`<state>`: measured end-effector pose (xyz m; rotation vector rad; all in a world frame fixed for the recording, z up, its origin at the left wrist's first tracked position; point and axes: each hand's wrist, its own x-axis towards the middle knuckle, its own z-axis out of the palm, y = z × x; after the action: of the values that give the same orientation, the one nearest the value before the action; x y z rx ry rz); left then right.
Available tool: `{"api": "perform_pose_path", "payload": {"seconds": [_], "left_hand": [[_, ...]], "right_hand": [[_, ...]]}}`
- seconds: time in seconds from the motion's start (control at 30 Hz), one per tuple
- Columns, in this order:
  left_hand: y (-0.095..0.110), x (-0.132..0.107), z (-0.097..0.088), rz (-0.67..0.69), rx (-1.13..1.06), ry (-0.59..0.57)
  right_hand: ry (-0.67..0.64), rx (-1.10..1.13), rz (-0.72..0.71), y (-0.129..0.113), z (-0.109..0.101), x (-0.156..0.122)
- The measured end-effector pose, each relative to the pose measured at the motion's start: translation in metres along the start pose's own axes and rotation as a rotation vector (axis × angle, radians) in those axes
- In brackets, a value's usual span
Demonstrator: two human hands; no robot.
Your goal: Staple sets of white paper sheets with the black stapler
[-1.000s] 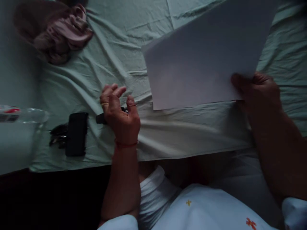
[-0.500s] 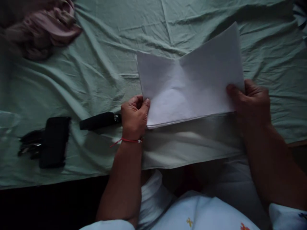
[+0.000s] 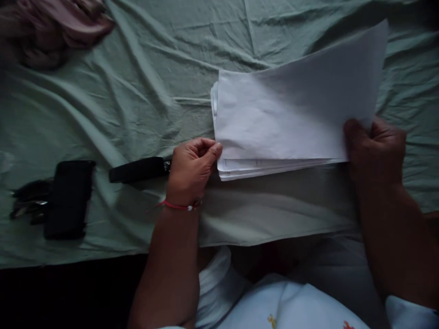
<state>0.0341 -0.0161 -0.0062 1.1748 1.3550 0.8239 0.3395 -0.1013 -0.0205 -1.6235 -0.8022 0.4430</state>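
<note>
A stack of white paper sheets stretches between my hands above the cloth. Its right end is raised and bent upward, and the lower sheets stick out at the left and front edges. My right hand grips the right end, thumb on top and fingers underneath. At the left edge, my left hand has thumb and forefinger closed on the paper's margin. A red string bracelet circles the left wrist. Just left of that hand lies a black elongated object, its right end hidden behind the hand.
A wrinkled green cloth covers the surface. A black phone-like rectangle lies at the left, beside dark items with a metallic glint. Crumpled pink fabric sits at the far left. The cloth's front edge runs before my body.
My right hand has moved right and carried the paper with it. The top sheet has shifted against the lower ones, whose edges now show. The central dip in the paper has flattened.
</note>
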Motion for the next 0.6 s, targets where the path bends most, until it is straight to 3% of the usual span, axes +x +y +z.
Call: {"api": "perform_pose_path", "payload": {"seconds": [0.17, 0.4, 0.6], "left_hand": [[-0.002, 0.003, 0.003, 0.022, -0.054, 0.058], [0.013, -0.004, 0.002, -0.082, -0.096, -0.162], [0.010, -0.003, 0.003, -0.069, -0.061, -0.084]], "right_hand": [[0.014, 0.032, -0.008, 0.002, 0.000, 0.001], [0.088, 0.162, -0.015, 0.006, 0.000, 0.008], [0.096, 0.175, -0.029, 0.006, 0.002, 0.008]]}}
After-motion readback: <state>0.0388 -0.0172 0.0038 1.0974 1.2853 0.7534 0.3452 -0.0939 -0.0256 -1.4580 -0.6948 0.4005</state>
